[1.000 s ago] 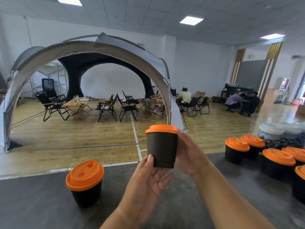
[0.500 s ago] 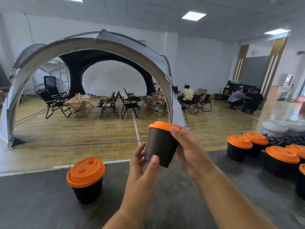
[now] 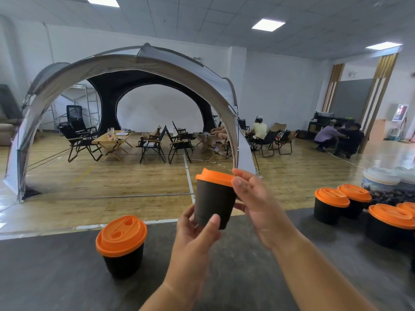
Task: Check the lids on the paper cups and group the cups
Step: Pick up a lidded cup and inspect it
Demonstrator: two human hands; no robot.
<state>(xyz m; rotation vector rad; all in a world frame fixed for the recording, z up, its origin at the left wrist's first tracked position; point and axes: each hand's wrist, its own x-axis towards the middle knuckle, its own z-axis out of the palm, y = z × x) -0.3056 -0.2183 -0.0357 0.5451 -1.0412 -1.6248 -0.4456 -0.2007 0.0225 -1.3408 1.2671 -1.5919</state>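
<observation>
You held a black paper cup (image 3: 213,205), tilted, above the dark table (image 3: 56,277).
Your left hand (image 3: 195,239) pinched its base and your right hand (image 3: 258,198) gripped the orange lid (image 3: 215,177). A lone lidded cup (image 3: 122,248) stood to its left, and clustered cups (image 3: 330,205) well apart to its right, with open tabletop between.

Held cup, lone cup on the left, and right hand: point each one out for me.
Held cup (image 3: 213,203): head view, on its dark wall.
Lone cup (image 3: 121,241): head view, on its orange lid.
Right hand (image 3: 258,203): head view, mid-hand, below the thumb.
</observation>
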